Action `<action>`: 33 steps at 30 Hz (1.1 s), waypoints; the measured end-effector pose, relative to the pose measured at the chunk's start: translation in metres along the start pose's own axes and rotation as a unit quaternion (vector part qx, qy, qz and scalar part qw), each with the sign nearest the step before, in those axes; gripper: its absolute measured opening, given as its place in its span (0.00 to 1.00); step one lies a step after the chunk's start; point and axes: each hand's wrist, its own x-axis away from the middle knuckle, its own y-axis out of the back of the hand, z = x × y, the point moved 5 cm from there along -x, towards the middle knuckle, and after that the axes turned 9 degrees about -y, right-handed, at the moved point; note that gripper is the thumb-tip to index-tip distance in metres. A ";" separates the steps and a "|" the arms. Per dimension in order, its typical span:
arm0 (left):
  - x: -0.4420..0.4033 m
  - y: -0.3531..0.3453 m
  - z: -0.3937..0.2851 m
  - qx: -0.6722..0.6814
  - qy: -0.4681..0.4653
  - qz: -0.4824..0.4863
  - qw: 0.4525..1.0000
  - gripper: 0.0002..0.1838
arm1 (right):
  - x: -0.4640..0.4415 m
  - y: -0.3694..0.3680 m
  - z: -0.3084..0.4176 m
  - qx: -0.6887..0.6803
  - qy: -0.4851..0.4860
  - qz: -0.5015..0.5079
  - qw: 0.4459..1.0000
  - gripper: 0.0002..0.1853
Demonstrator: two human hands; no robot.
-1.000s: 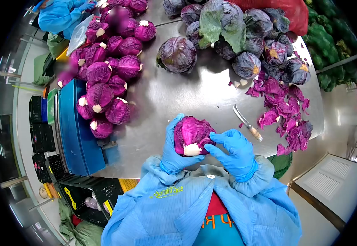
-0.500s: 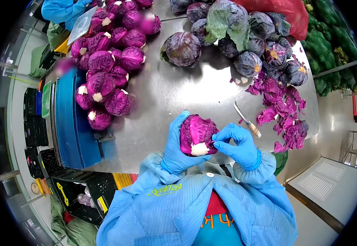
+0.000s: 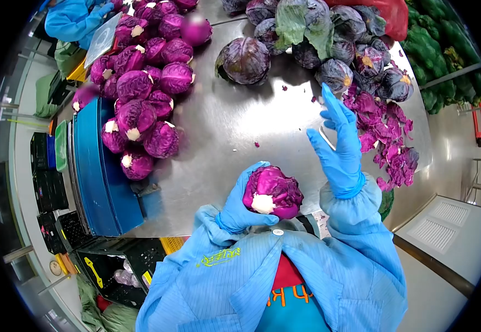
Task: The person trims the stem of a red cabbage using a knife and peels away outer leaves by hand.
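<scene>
My left hand (image 3: 239, 202), in a blue glove, is wrapped round a peeled red cabbage (image 3: 278, 193) with its white cut stem facing me, just over the table's near edge. My right hand (image 3: 340, 146), gloved too, is raised to the right of it, fingers stretched out and thumb apart, holding nothing. Between that thumb and the fingers shows the curved blade of a knife (image 3: 327, 138); its handle is hidden behind the hand. Torn purple cabbage leaves (image 3: 387, 135) lie in a heap to the right of this hand.
Peeled red cabbages (image 3: 135, 116) are piled at the left beside blue bins (image 3: 105, 171). Unpeeled dark cabbages (image 3: 246, 61) and a red sack (image 3: 387, 16) lie across the steel table (image 3: 213, 166). Another person's blue sleeve (image 3: 66, 22) is at the upper left. Black crates (image 3: 119, 271) stand below left.
My right hand has left the cabbage, moved up and right, and opened in front of the knife. My left hand has turned the cabbage slightly. Small purple scraps now lie on the mid-table.
</scene>
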 end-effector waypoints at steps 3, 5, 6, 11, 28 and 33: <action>0.002 0.013 -0.010 -0.002 -0.014 0.009 1.000 0.65 | 0.020 -0.002 -0.023 -0.114 -0.141 0.167 0.969 0.19; 0.003 0.022 -0.015 -0.044 -0.049 0.027 0.997 0.67 | 0.029 -0.002 -0.015 -0.145 -0.132 0.169 0.966 0.18; 0.004 0.026 -0.019 -0.065 -0.065 0.036 0.995 0.68 | 0.033 -0.002 -0.011 -0.160 -0.128 0.170 0.964 0.17; 0.000 0.035 -0.035 -0.089 -0.122 0.046 0.987 0.67 | 0.050 -0.014 0.002 -0.194 -0.088 0.283 0.935 0.19; 0.014 0.052 -0.010 0.020 -0.027 0.018 0.999 0.61 | 0.076 -0.065 0.015 -0.088 -0.073 0.457 0.882 0.09; 0.020 0.059 0.005 0.030 -0.012 0.004 0.999 0.60 | 0.088 -0.071 0.019 0.068 0.001 0.402 0.913 0.06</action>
